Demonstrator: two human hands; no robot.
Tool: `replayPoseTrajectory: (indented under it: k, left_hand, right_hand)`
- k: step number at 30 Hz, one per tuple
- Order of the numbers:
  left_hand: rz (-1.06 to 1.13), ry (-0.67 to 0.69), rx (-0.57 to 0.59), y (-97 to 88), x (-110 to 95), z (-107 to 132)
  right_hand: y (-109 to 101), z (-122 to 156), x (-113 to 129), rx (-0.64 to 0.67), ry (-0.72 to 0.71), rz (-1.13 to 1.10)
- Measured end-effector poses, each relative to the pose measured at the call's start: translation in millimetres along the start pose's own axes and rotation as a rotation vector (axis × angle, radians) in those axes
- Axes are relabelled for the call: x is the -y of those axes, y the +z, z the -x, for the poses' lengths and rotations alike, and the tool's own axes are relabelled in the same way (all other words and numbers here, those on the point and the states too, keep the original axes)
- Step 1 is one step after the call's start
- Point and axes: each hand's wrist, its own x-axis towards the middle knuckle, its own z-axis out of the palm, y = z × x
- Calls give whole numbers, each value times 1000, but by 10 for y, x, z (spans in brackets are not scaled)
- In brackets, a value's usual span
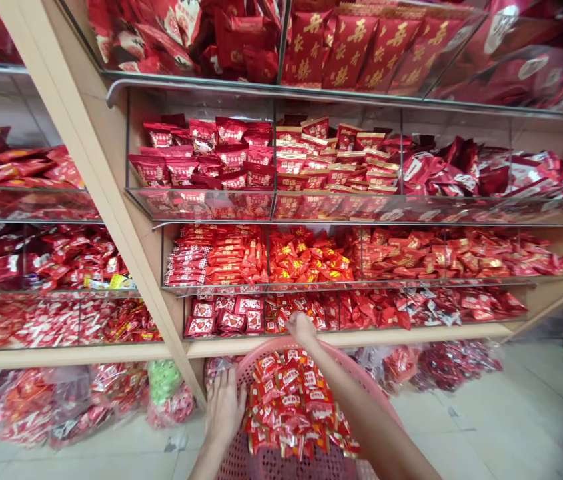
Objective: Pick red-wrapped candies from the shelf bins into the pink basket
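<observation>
A pink plastic basket (254,363) sits low in front of me, filled with several red wrapped candies (291,400). My left hand (224,408) grips its left rim, fingers curled over the edge. My right hand (302,328) reaches over the basket to the lowest shelf bin (311,312) of red candies; its fingers point away into the candies, so I cannot tell what they hold.
Wooden shelving (111,200) with clear acrylic bins holds red candy packets on several tiers. Plastic bags of candy (166,393) lie on the tiled floor (486,427) under the shelf. A second shelf unit stands at the left.
</observation>
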Motion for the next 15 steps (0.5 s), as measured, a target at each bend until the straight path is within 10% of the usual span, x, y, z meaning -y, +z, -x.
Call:
replayPoseTrajectory:
  k: [8,15]
  left_hand:
    - [1,-12,32,-6,-7,4]
    - [-2,-11,51,-44,-28,3]
  right_hand:
    - [-464,209,-445,-184,-307,-542]
    - [-256,573,-1000,-151,-53,-899]
